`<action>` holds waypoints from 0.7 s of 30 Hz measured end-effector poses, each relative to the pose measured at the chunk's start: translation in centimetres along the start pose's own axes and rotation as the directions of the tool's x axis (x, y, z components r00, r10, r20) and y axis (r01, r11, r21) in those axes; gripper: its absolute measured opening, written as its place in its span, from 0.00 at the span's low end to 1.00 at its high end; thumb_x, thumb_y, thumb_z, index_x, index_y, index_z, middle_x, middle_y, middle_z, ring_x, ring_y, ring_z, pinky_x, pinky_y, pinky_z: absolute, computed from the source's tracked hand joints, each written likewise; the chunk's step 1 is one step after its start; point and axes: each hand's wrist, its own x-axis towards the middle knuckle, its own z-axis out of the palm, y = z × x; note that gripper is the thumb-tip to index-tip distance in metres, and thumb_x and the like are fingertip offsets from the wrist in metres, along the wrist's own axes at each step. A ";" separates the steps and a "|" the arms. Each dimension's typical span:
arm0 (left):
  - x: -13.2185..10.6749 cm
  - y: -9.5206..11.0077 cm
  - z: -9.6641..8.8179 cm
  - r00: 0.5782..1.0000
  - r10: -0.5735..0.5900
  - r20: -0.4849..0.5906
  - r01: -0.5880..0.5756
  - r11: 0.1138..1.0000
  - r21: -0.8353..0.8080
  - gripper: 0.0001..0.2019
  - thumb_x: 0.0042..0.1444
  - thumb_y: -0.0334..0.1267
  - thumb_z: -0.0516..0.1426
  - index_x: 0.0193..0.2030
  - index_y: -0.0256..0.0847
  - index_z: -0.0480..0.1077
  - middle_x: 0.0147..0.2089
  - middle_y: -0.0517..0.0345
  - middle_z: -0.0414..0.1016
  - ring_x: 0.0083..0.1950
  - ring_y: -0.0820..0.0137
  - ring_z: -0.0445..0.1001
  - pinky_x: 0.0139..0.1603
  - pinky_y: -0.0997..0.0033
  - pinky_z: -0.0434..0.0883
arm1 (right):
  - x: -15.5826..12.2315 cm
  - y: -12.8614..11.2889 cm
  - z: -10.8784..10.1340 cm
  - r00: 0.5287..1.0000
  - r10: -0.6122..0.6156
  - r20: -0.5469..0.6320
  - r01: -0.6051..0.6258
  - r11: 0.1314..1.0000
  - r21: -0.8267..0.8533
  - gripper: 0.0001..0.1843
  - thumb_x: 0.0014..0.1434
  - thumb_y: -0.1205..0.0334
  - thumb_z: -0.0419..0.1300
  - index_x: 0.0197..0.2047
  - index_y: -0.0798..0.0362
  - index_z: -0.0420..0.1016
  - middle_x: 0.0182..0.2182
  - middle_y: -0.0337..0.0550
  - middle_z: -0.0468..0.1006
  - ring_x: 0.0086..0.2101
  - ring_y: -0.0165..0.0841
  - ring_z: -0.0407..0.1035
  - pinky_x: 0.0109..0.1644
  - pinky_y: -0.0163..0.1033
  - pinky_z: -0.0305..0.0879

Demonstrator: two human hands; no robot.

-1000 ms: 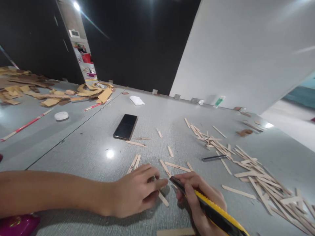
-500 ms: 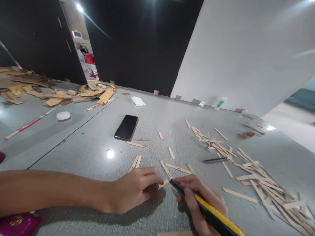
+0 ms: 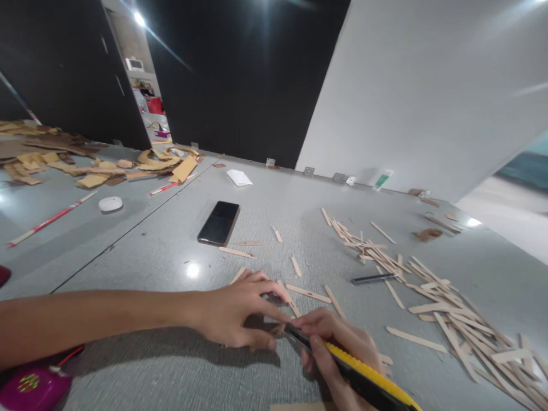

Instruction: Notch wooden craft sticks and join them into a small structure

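My right hand (image 3: 342, 339) grips a yellow and black utility knife (image 3: 368, 374), its front end pointing left toward my other hand. My left hand (image 3: 235, 311) lies low over the table with fingers spread, the index fingertip close to the knife's front end. A small piece of wood (image 3: 276, 330) shows between the left thumb and index finger; whether they press on it I cannot tell. Just beyond the hands are a notched craft stick (image 3: 288, 298), another with a small slot (image 3: 308, 293) and a plain craft stick (image 3: 335, 301). The blade tip is hidden.
A phone (image 3: 219, 222) and folded white paper (image 3: 238, 178) lie farther back. Loose craft sticks (image 3: 458, 319) heap at the right, beside a dark slim tool (image 3: 373, 278). Cardboard scraps (image 3: 98, 171) cover the back left. A purple tape measure (image 3: 34, 388) sits front left.
My left hand has opened from a curled pinch, fingers now spread over the sticks. The right hand and utility knife have shifted slightly left and toward me.
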 end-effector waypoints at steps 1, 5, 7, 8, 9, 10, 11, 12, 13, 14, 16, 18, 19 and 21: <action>0.1 -0.1 -0.2 1.000 0.015 0.026 -0.014 1.000 -0.007 0.25 0.64 0.61 0.63 0.65 0.59 0.75 0.68 0.52 0.72 0.65 0.49 0.68 0.65 0.44 0.60 | 0.0 0.1 0.0 1.000 0.005 0.011 -0.005 1.000 0.015 0.17 0.74 0.63 0.54 0.32 0.48 0.75 0.28 0.40 0.81 0.32 0.33 0.80 0.36 0.34 0.73; 0.2 -0.5 -0.5 0.997 0.054 0.050 -0.055 0.998 0.033 0.26 0.63 0.62 0.63 0.64 0.57 0.76 0.71 0.50 0.70 0.70 0.46 0.65 0.68 0.42 0.57 | -0.1 0.5 0.2 0.998 0.010 0.055 -0.012 0.999 0.043 0.14 0.74 0.65 0.53 0.35 0.48 0.74 0.27 0.39 0.79 0.32 0.34 0.79 0.40 0.37 0.75; 0.2 -0.5 -0.3 0.998 0.059 0.020 -0.060 0.997 0.056 0.25 0.63 0.62 0.63 0.62 0.56 0.77 0.70 0.50 0.70 0.69 0.46 0.66 0.68 0.42 0.57 | -0.2 0.7 0.3 0.998 0.003 0.067 -0.006 0.999 0.042 0.13 0.74 0.65 0.53 0.37 0.48 0.74 0.27 0.39 0.78 0.33 0.35 0.79 0.42 0.39 0.75; 0.2 -0.5 -0.2 0.998 0.064 0.007 -0.064 0.996 0.063 0.25 0.63 0.62 0.63 0.61 0.55 0.77 0.70 0.49 0.71 0.69 0.46 0.66 0.68 0.42 0.58 | -0.2 0.8 0.4 0.998 0.003 0.068 -0.006 0.999 0.040 0.11 0.74 0.66 0.54 0.39 0.48 0.74 0.28 0.38 0.78 0.32 0.34 0.79 0.40 0.38 0.75; 0.1 -0.4 0.0 0.998 0.069 -0.002 -0.069 0.995 0.068 0.25 0.63 0.62 0.63 0.61 0.54 0.77 0.70 0.48 0.71 0.68 0.47 0.67 0.68 0.43 0.58 | -0.2 0.8 0.4 0.997 0.011 0.074 -0.014 0.999 0.041 0.10 0.74 0.66 0.54 0.41 0.47 0.75 0.28 0.38 0.78 0.29 0.33 0.78 0.37 0.37 0.74; 0.1 -0.4 0.1 0.997 0.071 -0.007 -0.071 0.995 0.072 0.25 0.63 0.62 0.63 0.61 0.52 0.77 0.69 0.47 0.71 0.68 0.47 0.67 0.68 0.43 0.58 | -0.2 0.9 0.4 0.996 0.022 0.081 -0.025 0.999 0.043 0.09 0.74 0.66 0.54 0.43 0.47 0.75 0.29 0.37 0.78 0.28 0.32 0.77 0.35 0.36 0.74; 0.1 -0.3 0.2 0.997 0.071 -0.009 -0.070 0.995 0.074 0.25 0.63 0.61 0.64 0.61 0.51 0.78 0.69 0.46 0.71 0.68 0.47 0.67 0.67 0.43 0.58 | -0.3 0.9 0.4 0.996 0.035 0.087 -0.039 0.998 0.045 0.09 0.74 0.66 0.54 0.44 0.47 0.75 0.29 0.37 0.78 0.26 0.31 0.76 0.33 0.35 0.73; 0.1 -0.3 0.2 0.998 0.069 -0.010 -0.068 0.995 0.077 0.26 0.62 0.61 0.64 0.60 0.50 0.78 0.69 0.46 0.71 0.67 0.47 0.67 0.67 0.43 0.58 | -0.3 1.0 0.4 0.995 0.045 0.090 -0.049 0.998 0.046 0.09 0.74 0.66 0.54 0.45 0.47 0.75 0.29 0.37 0.78 0.25 0.30 0.76 0.32 0.35 0.72; 0.1 -0.2 0.2 0.998 0.066 -0.009 -0.065 0.995 0.080 0.26 0.62 0.61 0.64 0.60 0.49 0.78 0.69 0.45 0.71 0.67 0.47 0.67 0.67 0.43 0.58 | -0.4 1.0 0.5 0.995 0.049 0.089 -0.053 0.998 0.042 0.09 0.74 0.66 0.54 0.45 0.47 0.75 0.29 0.37 0.78 0.25 0.30 0.76 0.33 0.35 0.73; 0.1 -0.2 0.2 0.998 0.064 -0.008 -0.063 0.995 0.082 0.25 0.62 0.61 0.64 0.59 0.49 0.78 0.69 0.45 0.71 0.68 0.47 0.67 0.68 0.43 0.58 | -0.4 1.1 0.5 0.995 0.048 0.086 -0.051 0.998 0.035 0.09 0.74 0.66 0.54 0.45 0.47 0.75 0.29 0.37 0.78 0.26 0.30 0.76 0.33 0.35 0.73; 0.2 -0.2 0.2 0.998 0.062 -0.009 -0.061 0.995 0.084 0.25 0.62 0.61 0.64 0.59 0.49 0.78 0.69 0.46 0.72 0.67 0.48 0.67 0.67 0.43 0.58 | -0.5 1.3 0.5 0.997 0.036 0.073 -0.038 0.999 0.021 0.09 0.74 0.66 0.55 0.45 0.47 0.75 0.29 0.37 0.78 0.26 0.30 0.76 0.33 0.35 0.73; 0.2 -0.3 0.2 0.998 0.060 -0.013 -0.059 0.995 0.083 0.25 0.62 0.62 0.64 0.59 0.50 0.78 0.69 0.47 0.72 0.67 0.48 0.68 0.67 0.44 0.58 | -0.5 1.4 0.5 0.997 0.029 0.076 -0.030 0.999 0.015 0.09 0.74 0.66 0.55 0.45 0.46 0.75 0.30 0.36 0.79 0.25 0.29 0.76 0.33 0.34 0.72; 0.2 -0.3 0.2 0.998 0.062 -0.017 -0.061 0.995 0.082 0.25 0.62 0.62 0.64 0.58 0.51 0.78 0.69 0.47 0.72 0.67 0.48 0.68 0.67 0.44 0.58 | -0.5 1.4 0.5 0.996 0.026 0.081 -0.027 1.000 0.013 0.09 0.74 0.66 0.55 0.46 0.46 0.75 0.30 0.36 0.79 0.25 0.29 0.76 0.32 0.34 0.72; 0.1 -0.4 0.3 0.997 0.068 -0.025 -0.066 0.995 0.076 0.25 0.62 0.62 0.64 0.58 0.51 0.78 0.69 0.47 0.72 0.67 0.48 0.68 0.67 0.44 0.58 | -0.4 1.3 0.5 0.996 0.014 0.088 -0.014 1.000 0.004 0.09 0.74 0.66 0.55 0.46 0.47 0.75 0.29 0.36 0.79 0.25 0.29 0.76 0.33 0.34 0.72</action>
